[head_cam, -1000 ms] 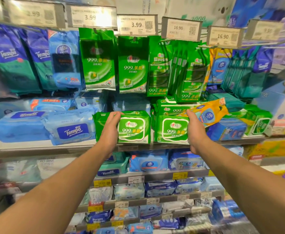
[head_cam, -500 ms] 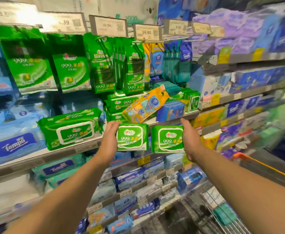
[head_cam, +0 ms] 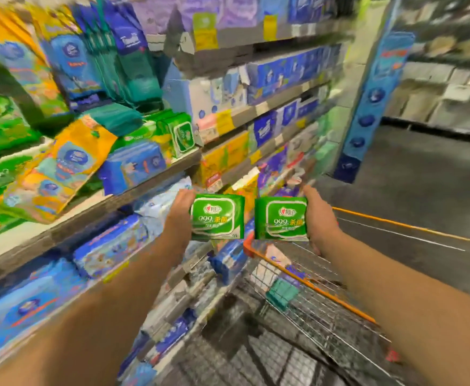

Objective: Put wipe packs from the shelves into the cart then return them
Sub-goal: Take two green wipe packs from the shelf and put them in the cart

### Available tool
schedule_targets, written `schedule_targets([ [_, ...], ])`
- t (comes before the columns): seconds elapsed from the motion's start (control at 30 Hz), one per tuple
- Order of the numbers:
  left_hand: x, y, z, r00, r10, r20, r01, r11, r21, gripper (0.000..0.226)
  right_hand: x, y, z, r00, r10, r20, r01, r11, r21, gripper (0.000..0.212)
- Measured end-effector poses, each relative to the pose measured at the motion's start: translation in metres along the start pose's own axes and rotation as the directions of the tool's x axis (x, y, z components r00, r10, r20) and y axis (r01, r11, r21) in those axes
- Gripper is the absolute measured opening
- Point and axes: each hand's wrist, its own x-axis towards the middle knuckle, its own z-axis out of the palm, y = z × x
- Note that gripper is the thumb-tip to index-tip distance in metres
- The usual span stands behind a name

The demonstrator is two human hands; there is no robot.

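1. Green wipe packs, two of them, are in the person's hands: the left hand (head_cam: 179, 215) grips the left pack (head_cam: 217, 217) by its left edge, and the right hand (head_cam: 319, 221) grips the right pack (head_cam: 281, 218) by its right edge.
2. Both packs are held upright, side by side, clear of the shelves (head_cam: 150, 179) and over the near end of the cart (head_cam: 348, 299), not yet inside it.
3. Progress, as I judge it: picking is done for these two; dropping them in and returning them to the shelf are left.
4. Inside the wire basket with its orange rim, a small teal item (head_cam: 282, 292) lies near the front; blur hides what it is.
5. Shelves to the left hold many blue, green and orange packs.
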Motion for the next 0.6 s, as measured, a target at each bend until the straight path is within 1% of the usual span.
schedule_targets([
  [0.07, 0.028, -0.018, 0.048, 0.996, -0.065, 0.067, 0.066, 0.998, -0.012, 0.039, 0.046, 0.009, -0.043, 0.997, -0.004, -0.072, 0.004, 1.0, 0.009, 0.047],
  [0.13, 0.054, -0.035, 0.097, 0.987, -0.108, 0.122, 0.111, 0.994, -0.015, 0.037, 0.078, 0.014, -0.083, 0.988, 0.068, -0.14, -0.067, 0.998, 0.016, 0.053],
  [0.17, 0.067, -0.045, 0.121, 0.981, -0.115, 0.155, 0.119, 0.993, -0.012, 0.036, 0.088, 0.015, -0.1, 0.983, 0.094, -0.156, -0.089, 0.995, 0.039, 0.049],
  [0.2, 0.079, -0.054, 0.145, 0.975, -0.126, 0.185, 0.127, 0.992, 0.007, 0.041, 0.105, 0.019, -0.12, 0.977, 0.116, -0.177, -0.108, 0.993, 0.054, 0.046],
  [0.27, 0.102, -0.076, 0.192, 0.957, -0.176, 0.231, 0.171, 0.984, 0.044, 0.058, 0.134, 0.028, -0.154, 0.963, 0.151, -0.224, -0.136, 0.987, 0.084, 0.044],
  [0.3, 0.114, -0.089, 0.213, 0.948, -0.2, 0.247, 0.195, 0.98, 0.048, 0.059, 0.15, 0.036, -0.171, 0.954, 0.166, -0.249, -0.147, 0.985, 0.091, 0.043],
  [0.37, 0.137, -0.117, 0.251, 0.933, -0.238, 0.27, 0.23, 0.971, 0.06, 0.054, 0.176, 0.054, -0.203, 0.933, 0.193, -0.302, -0.177, 0.981, 0.081, 0.04],
  [0.4, 0.146, -0.131, 0.268, 0.924, -0.263, 0.277, 0.249, 0.965, 0.085, 0.055, 0.188, 0.066, -0.218, 0.924, 0.211, -0.318, -0.194, 0.977, 0.086, 0.04],
  [0.43, 0.152, -0.145, 0.283, 0.911, -0.285, 0.298, 0.263, 0.958, 0.111, 0.046, 0.2, 0.08, -0.232, 0.915, 0.233, -0.33, -0.213, 0.972, 0.096, 0.042],
  [0.5, 0.159, -0.171, 0.306, 0.892, -0.312, 0.327, 0.262, 0.947, 0.187, 0.011, 0.216, 0.107, -0.254, 0.888, 0.298, -0.351, -0.272, 0.955, 0.121, 0.046],
  [0.53, 0.163, -0.185, 0.315, 0.886, -0.329, 0.327, 0.262, 0.937, 0.232, 0.006, 0.224, 0.124, -0.264, 0.877, 0.328, -0.35, -0.297, 0.944, 0.142, 0.045],
  [0.6, 0.171, -0.216, 0.328, 0.856, -0.383, 0.347, 0.282, 0.909, 0.309, 0.015, 0.234, 0.151, -0.277, 0.858, 0.38, -0.345, -0.34, 0.925, 0.172, 0.041],
])
